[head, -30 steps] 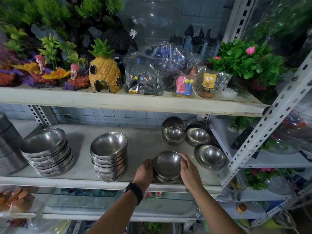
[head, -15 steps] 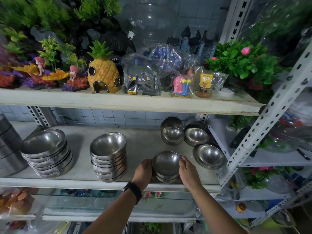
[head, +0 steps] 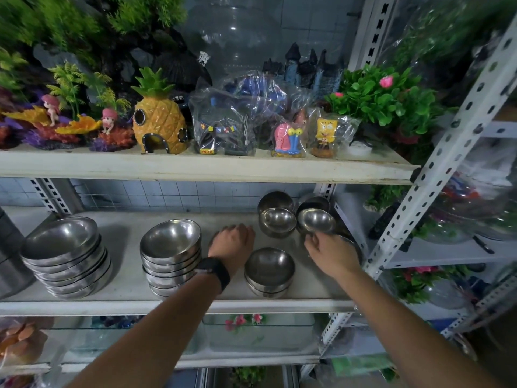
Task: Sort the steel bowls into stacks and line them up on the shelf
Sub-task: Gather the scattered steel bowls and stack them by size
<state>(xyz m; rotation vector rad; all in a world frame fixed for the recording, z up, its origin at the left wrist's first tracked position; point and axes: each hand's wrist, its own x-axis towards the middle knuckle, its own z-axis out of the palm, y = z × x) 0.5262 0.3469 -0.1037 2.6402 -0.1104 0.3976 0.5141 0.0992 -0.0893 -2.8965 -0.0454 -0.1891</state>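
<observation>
Three stacks of steel bowls stand along the front of the white shelf (head: pixel 126 299): a wide stack (head: pixel 65 256) at the left, a medium stack (head: pixel 170 253) in the middle, a small stack (head: pixel 270 271) to the right. Behind it sit small bowls (head: pixel 277 221) and more small bowls (head: pixel 316 221). My left hand (head: pixel 233 245) hovers, fingers loose and holding nothing, between the medium and small stacks. My right hand (head: pixel 330 253) reaches over a loose bowl (head: pixel 354 243) at the shelf's right end, covering most of it; fingertips lie near the back right bowl's front edge.
A steel pot (head: pixel 11 261) stands at the far left of the shelf. The upper shelf board (head: pixel 195 169) overhangs with aquarium ornaments. A perforated metal upright (head: pixel 436 163) slants down at the right, close to my right hand. Glass tanks sit on the shelf below.
Both hands have let go of the small stack. The left hand moved back and left, and the right hand moved back and right over the loose bowl. The view shifted slightly.
</observation>
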